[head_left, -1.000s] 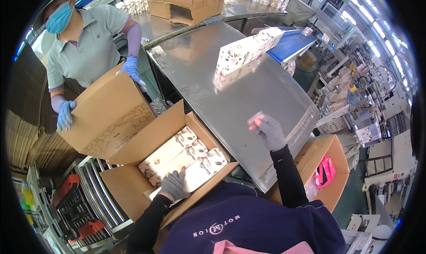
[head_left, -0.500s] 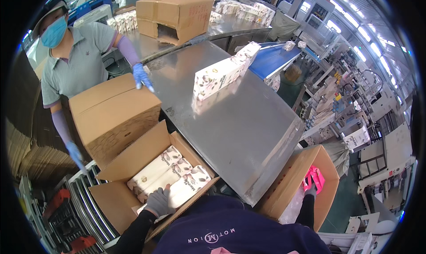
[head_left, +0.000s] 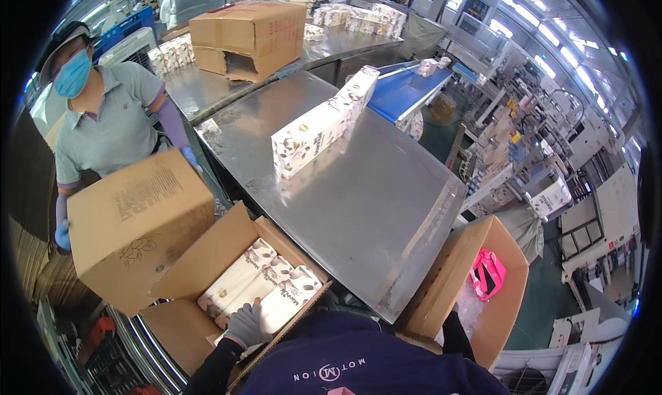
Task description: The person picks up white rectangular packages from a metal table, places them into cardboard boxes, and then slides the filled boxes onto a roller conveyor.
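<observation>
My left hand, in a grey glove, lies with fingers spread on white floral-printed tissue packs. The packs lie side by side inside an open cardboard carton at the lower left. My right arm, in a black sleeve, reaches down into a second open carton on the right. The fingers of that hand are hidden in there, near clear plastic film. A bright pink bag or pouch with a dark opening lies in the same carton, apart from my arm.
A metal table stretches ahead, bearing an upright row of tissue packs that leads to a blue conveyor belt. At left, a co-worker holds a closed carton above a roller track. Another torn carton stands beyond.
My right hand has come off the pink item and moved nearer to me, out of sight. The co-worker has turned and shifted the closed carton leftward. My left hand stays on the packs.
</observation>
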A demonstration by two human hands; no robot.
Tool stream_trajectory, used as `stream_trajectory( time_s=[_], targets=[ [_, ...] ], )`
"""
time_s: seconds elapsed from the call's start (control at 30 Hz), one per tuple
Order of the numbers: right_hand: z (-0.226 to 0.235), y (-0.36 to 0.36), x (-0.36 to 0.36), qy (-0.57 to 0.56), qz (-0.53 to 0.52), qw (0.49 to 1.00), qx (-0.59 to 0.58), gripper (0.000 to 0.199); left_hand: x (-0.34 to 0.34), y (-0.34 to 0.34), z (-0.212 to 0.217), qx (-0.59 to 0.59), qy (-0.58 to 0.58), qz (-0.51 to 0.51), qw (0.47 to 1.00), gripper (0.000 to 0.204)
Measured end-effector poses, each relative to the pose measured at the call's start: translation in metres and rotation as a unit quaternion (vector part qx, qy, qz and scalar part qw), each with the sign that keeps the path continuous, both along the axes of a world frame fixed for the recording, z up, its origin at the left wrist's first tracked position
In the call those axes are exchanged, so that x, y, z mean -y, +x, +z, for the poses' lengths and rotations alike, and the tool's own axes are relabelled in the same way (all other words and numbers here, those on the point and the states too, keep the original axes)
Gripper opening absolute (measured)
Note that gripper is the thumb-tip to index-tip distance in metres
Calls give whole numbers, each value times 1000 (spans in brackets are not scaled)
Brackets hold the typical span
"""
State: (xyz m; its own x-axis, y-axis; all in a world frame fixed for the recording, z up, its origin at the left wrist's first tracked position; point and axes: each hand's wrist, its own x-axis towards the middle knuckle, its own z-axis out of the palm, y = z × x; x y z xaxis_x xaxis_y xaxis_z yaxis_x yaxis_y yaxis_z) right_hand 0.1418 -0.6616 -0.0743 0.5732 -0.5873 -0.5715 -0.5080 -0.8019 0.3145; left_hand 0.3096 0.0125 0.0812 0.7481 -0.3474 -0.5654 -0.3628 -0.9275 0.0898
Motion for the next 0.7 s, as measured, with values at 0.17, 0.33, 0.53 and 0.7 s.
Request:
stream_trajectory(
  time_s=[0.17, 0.33, 0.53, 0.7],
  targets=[
    [40, -35, 41, -126, -32, 990, 62, 30, 9, 6, -6, 16, -20, -17, 1000, 123],
    [172, 50, -21, -146, -110, 755, 629, 22, 6, -1, -19, 33, -32, 3, 999, 125],
    [232, 212, -184, 425, -2, 649, 631, 15, 5, 2, -3, 2, -43, 37, 998, 120],
    [242, 288, -328, 610, 247, 649, 380, 13, 4, 22, 5, 81, -521, 202, 825, 82]
  ],
)
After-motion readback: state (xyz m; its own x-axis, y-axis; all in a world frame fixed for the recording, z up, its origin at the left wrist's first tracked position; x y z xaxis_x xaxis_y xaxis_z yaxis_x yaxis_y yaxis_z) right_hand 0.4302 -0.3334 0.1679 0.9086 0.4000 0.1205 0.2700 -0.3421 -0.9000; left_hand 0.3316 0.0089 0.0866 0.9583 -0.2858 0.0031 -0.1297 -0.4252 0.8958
